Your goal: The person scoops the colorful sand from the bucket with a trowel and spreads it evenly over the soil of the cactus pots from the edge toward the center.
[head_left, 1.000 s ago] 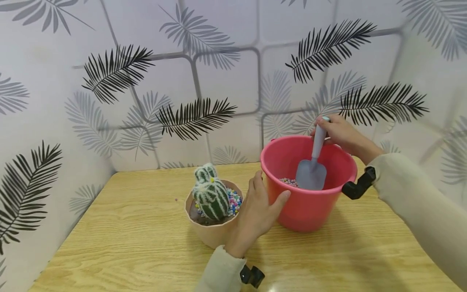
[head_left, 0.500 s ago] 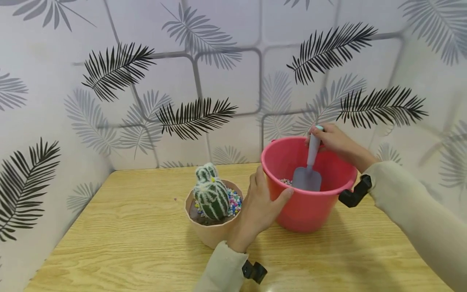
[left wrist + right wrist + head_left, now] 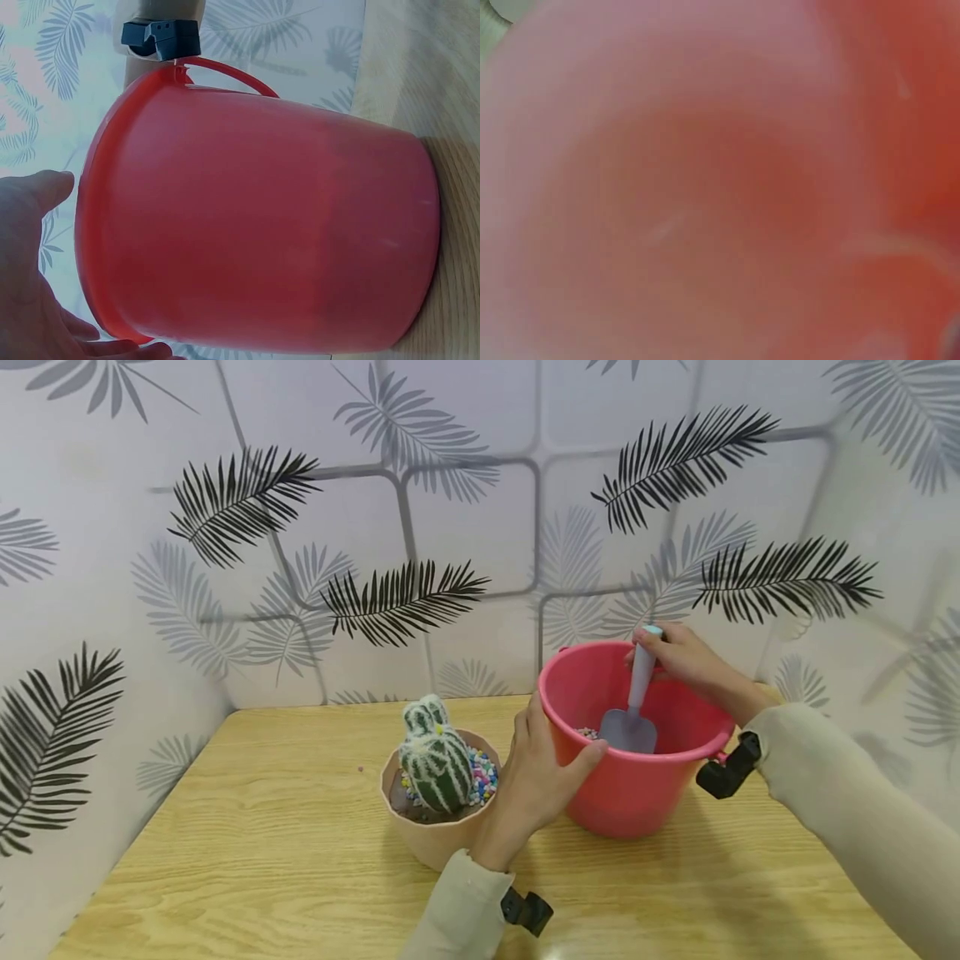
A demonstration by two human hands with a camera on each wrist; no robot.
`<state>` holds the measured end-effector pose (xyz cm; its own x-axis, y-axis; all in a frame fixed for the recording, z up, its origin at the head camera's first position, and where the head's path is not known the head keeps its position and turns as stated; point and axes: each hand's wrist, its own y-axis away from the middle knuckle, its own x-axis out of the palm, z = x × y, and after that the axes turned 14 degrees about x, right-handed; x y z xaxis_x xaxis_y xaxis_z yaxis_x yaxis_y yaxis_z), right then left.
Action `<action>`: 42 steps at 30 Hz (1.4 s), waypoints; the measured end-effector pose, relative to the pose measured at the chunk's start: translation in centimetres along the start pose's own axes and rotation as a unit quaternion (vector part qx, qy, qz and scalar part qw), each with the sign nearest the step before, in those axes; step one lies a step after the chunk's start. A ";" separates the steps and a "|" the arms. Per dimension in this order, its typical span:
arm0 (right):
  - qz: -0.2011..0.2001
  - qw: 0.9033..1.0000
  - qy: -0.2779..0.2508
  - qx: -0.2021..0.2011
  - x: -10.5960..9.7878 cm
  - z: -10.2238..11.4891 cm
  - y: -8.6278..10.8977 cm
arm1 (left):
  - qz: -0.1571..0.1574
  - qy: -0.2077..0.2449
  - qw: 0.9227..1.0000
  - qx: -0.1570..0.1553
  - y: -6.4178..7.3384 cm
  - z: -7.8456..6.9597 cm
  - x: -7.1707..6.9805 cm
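My right hand (image 3: 686, 658) grips the pale handle of a grey garden trowel (image 3: 628, 732), turquoise at its end. The trowel's blade points down inside a red bucket (image 3: 630, 793), its tip hidden behind the near rim. Small pale pebbles (image 3: 587, 733) show in the bucket beside the blade. My left hand (image 3: 536, 777) lies with spread, fairly straight fingers at the bucket's left side. In the left wrist view, that hand (image 3: 34, 277) has fingertips right at the bucket's rim. The right wrist view is a blur of red bucket wall (image 3: 705, 187).
Left of my left hand, a peach pot (image 3: 431, 839) holds a green-and-white cactus (image 3: 438, 768) with dark soil and several colourful pebbles (image 3: 482, 775). Pot and bucket stand on a wooden table (image 3: 262, 827). A leaf-patterned wall (image 3: 480, 543) rises right behind the table.
My right hand has moved down and slightly left, lowering the trowel deeper into the bucket. My left hand stays at the bucket's side with barely any shift.
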<state>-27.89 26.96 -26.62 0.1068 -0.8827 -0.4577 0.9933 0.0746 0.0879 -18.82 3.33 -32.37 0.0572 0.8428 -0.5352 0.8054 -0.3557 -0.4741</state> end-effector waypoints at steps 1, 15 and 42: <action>-0.003 1.000 0.001 0.000 0.0 -0.1 0.0 | 0.001 0.002 1.000 -0.002 0.0 0.0 0.0; -0.039 0.999 0.020 -0.007 0.6 -1.4 0.3 | 0.022 0.018 0.999 -0.015 -0.2 0.3 0.1; -0.094 0.991 0.049 -0.079 0.5 -1.3 0.5 | 0.011 0.038 0.999 0.030 -0.6 0.6 0.1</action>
<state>-27.31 27.17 -27.91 -0.0846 -0.8392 -0.5372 0.9897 -0.0084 -0.1427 -19.63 3.36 -32.55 0.1217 0.8618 -0.4924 0.7671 -0.3965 -0.5044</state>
